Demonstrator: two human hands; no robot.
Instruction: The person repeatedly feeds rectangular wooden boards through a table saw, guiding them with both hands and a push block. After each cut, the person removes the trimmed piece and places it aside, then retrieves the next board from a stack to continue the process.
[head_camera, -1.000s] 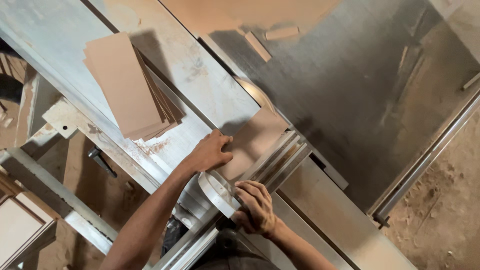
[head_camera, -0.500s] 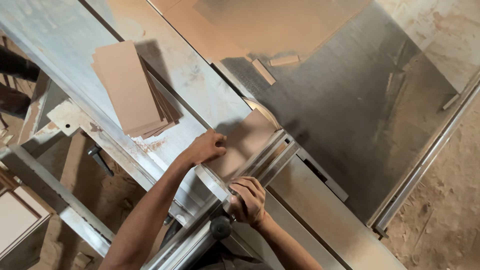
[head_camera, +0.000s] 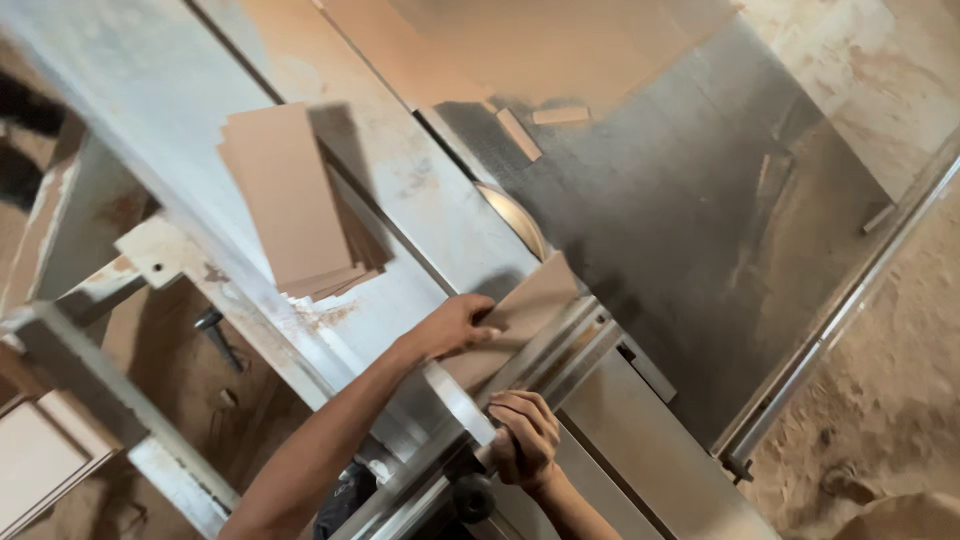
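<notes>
Two hands are engaged at the saw bench. The right hand (head_camera: 522, 437) is clenched in a full grip around the metal handle (head_camera: 478, 425) of the sliding fence (head_camera: 545, 355), knuckles up. The left hand (head_camera: 455, 325) lies flat, fingers spread, pressing the brown board piece (head_camera: 520, 315) down and against that fence; it pins the piece and grasps nothing. The board rests on the sliding carriage (head_camera: 400, 215) with its far corner just beside the saw blade (head_camera: 515, 220), apparently not yet touching it. A stack of similar brown boards (head_camera: 290, 200) lies well apart on the carriage to the left. Two small offcuts (head_camera: 540, 125) sit beyond the blade on the steel bench top (head_camera: 690, 240).

Judgement: the feed into the blade is in hand. The next move calls for a straight push, with the left fingers kept off the cut line.
</notes>
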